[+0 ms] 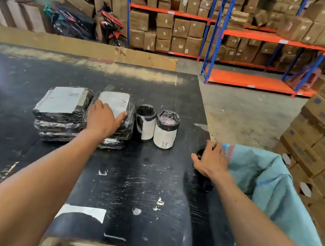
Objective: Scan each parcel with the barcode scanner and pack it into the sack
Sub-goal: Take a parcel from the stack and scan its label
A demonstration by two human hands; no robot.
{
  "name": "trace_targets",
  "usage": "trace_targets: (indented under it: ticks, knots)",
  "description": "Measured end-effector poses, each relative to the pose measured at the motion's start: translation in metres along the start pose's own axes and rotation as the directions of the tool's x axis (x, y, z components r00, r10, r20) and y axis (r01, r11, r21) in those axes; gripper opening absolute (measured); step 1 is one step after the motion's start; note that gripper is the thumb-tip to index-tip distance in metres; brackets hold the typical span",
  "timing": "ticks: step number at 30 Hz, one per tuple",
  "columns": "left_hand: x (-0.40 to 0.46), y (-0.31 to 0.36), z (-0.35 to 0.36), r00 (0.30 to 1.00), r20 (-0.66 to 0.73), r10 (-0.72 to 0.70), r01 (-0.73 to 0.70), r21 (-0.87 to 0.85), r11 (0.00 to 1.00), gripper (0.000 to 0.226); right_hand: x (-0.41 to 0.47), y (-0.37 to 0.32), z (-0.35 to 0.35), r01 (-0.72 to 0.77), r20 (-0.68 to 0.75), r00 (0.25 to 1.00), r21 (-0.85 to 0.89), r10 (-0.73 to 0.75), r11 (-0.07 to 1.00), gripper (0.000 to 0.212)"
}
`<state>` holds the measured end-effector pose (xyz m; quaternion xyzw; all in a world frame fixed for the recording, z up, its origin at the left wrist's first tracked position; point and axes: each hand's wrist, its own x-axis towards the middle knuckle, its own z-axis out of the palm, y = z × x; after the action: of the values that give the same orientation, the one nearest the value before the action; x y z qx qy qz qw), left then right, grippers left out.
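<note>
Two stacks of flat parcels in black wrap with white labels stand on the black table (128, 190). The left stack (60, 109) is untouched. My left hand (103, 119) rests palm down on the top parcel of the right stack (117, 101), fingers spread. Right of the stacks stand two small upright cylinder parcels (145, 123) (165, 130). My right hand (211, 160) lies with fairly straight fingers over a black barcode scanner (207, 185) at the table's right edge; most of the scanner is hidden. The open light-blue woven sack (264, 177) hangs just beside that edge.
A cardboard sheet (80, 47) lines the table's far edge. Stacked cartons (320, 143) stand close behind the sack on the right. Blue and orange racks (251, 37) full of cartons and a parked motorbike (110, 27) fill the background across the concrete floor.
</note>
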<state>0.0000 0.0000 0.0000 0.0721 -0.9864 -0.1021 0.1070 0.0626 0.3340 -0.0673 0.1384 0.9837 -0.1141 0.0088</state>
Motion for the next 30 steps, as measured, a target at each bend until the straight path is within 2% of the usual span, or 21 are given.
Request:
trace_targets:
  ticks: [3,8,11,14,17,21,25,30]
  knots:
    - [0.008,-0.003,0.003,0.999,-0.019,-0.033,0.033,-0.02,0.999,0.089,-0.001,0.001,0.013,-0.044,-0.028,0.999,0.046,0.045,0.998,0.077]
    - [0.013,-0.007,0.004,0.994,0.021,-0.11,0.112,-0.078,0.991,0.1,0.006,0.003,0.021,-0.162,0.005,0.986,0.321,0.169,0.933,0.086]
    - [0.014,-0.007,-0.001,0.994,0.039,-0.102,0.106,-0.112,0.988,0.099,0.009,0.006,0.019,-0.247,0.037,0.965,0.468,0.261,0.849,0.078]
    - [0.014,-0.008,-0.005,0.984,0.097,-0.148,0.165,-0.212,0.963,0.104,0.007,-0.002,0.014,-0.289,0.04,0.947,0.546,0.32,0.786,0.071]
    - [0.012,-0.006,-0.01,0.965,0.17,-0.199,0.228,-0.169,0.959,0.12,0.0,-0.022,0.001,-0.244,-0.008,0.947,0.635,0.322,0.733,0.07]
    - [0.006,-0.003,-0.012,0.947,0.226,-0.226,0.266,-0.162,0.95,0.124,-0.003,-0.061,-0.024,-0.112,-0.091,0.959,0.745,0.267,0.658,0.066]
    - [0.001,-0.01,-0.014,0.909,0.354,-0.221,0.331,-0.287,0.899,0.12,-0.003,-0.107,-0.049,0.07,-0.163,0.981,0.8,0.103,0.597,0.066]
    - [0.007,-0.021,-0.016,0.895,0.389,-0.217,0.364,-0.36,0.859,0.123,-0.011,-0.152,-0.064,0.172,-0.171,0.984,0.827,-0.052,0.535,0.067]
